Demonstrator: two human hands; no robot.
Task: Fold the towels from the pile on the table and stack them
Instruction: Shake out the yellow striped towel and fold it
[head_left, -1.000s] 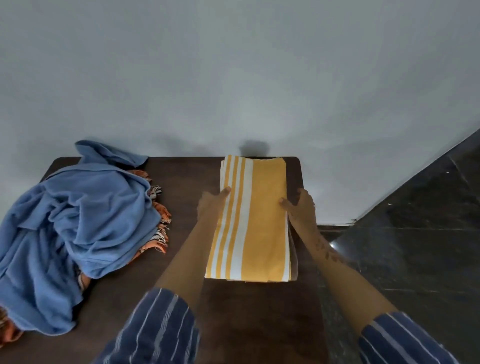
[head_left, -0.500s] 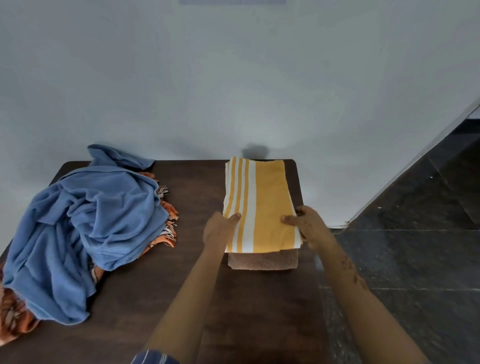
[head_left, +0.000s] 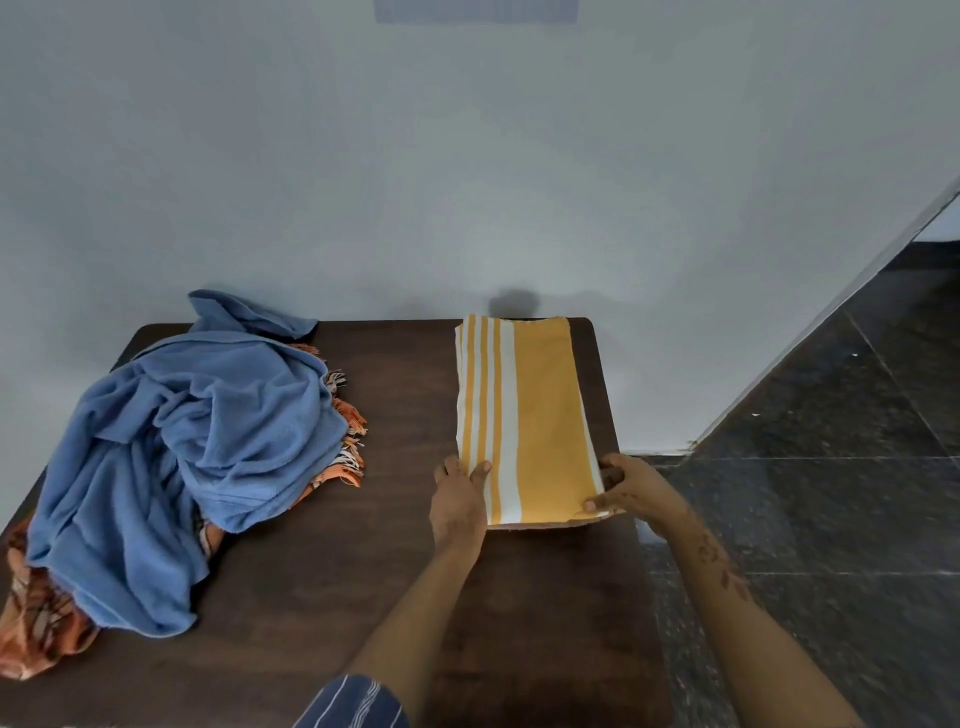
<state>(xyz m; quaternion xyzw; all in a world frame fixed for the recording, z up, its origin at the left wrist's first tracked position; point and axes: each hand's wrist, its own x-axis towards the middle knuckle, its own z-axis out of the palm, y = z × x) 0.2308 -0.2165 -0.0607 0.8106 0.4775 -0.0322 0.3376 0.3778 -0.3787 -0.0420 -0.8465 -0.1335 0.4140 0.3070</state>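
A folded yellow towel with white stripes lies along the right side of the dark wooden table. It rests on a folded brown towel, of which only a thin strip shows at the near edge. My left hand pinches the yellow towel's near left corner, thumb on top. My right hand grips the near right corner, thumb on top and fingers curled at the side. A crumpled blue towel tops the pile on the table's left.
Under the blue towel lies an orange patterned cloth with fringes, spilling toward the table's left front edge. The table stands against a pale wall. Dark tiled floor drops away just right of the table's edge.
The yellow towel has slid toward me over the brown towel, which showed more at the near edge before. Both hands moved from the towel's sides to its near corners.
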